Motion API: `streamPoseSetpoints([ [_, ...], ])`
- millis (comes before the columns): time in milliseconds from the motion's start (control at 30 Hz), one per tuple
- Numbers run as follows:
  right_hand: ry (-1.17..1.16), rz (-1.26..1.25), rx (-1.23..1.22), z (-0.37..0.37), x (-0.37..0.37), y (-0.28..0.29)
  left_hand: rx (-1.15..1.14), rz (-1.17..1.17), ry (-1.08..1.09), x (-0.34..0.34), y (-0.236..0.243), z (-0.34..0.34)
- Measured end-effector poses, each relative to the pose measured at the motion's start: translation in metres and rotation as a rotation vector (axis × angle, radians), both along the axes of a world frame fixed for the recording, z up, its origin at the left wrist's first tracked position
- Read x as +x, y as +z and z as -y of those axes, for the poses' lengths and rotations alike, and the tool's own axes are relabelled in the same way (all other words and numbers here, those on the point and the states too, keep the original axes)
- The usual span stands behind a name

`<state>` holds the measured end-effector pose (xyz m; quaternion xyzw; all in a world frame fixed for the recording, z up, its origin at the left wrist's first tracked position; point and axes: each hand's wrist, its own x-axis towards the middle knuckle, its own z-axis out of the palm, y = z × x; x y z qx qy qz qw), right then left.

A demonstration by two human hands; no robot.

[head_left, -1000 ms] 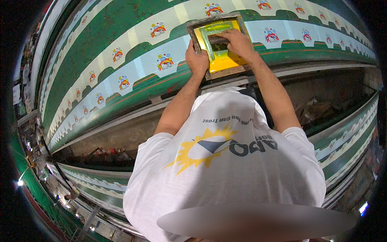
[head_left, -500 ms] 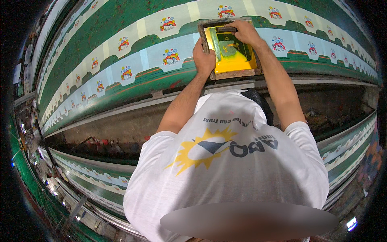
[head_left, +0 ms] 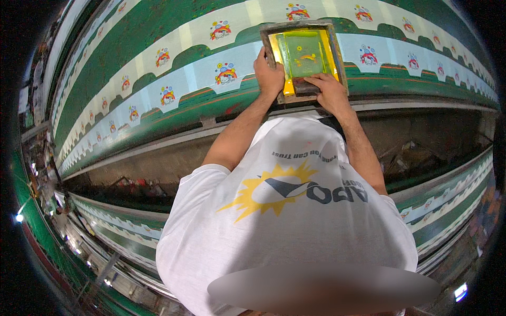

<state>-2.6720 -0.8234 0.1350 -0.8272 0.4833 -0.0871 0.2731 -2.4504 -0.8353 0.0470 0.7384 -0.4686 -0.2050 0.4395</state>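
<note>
A wooden-framed printing screen (head_left: 340, 60) with yellow ink and a translucent green mesh (head_left: 305, 47), showing a small motif, lies on a pale blue strip of cut pieces (head_left: 195, 84). My left hand (head_left: 270, 76) is closed on the left side of the frame. My right hand (head_left: 327, 92) is closed on a dark squeegee (head_left: 301, 85) at the near end inside the frame. The blue pieces on either side bear colourful rainbow prints (head_left: 225, 73).
The long green printing table (head_left: 184, 109) holds further rows of printed cream pieces (head_left: 163, 55). A dark trough (head_left: 421, 137) runs between it and another striped table (head_left: 116, 221) behind me. My white T-shirt fills the lower middle. Lights (head_left: 19, 217) show at the rim.
My right hand has pulled the squeegee from the far end of the screen to the near end, leaving the mesh more visible. My left hand still grips the frame's left side.
</note>
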Motion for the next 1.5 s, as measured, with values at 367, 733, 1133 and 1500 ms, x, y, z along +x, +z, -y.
streamPoseSetpoints([
  [367,0.004,0.035,-0.050,0.000,-0.004,-0.002,0.049,-0.007,-0.040,0.004,0.004,0.002],
  [733,0.028,0.071,-0.093,0.025,-0.099,0.007,-0.077,0.026,-0.064,-0.092,0.022,0.021],
  [1133,0.065,0.009,-0.097,0.074,-0.242,-0.002,-0.005,0.008,-0.030,-0.231,0.006,0.073],
  [1500,0.108,0.037,-0.081,0.086,-0.246,0.007,-0.082,-0.332,-0.024,-0.234,0.007,0.081],
])
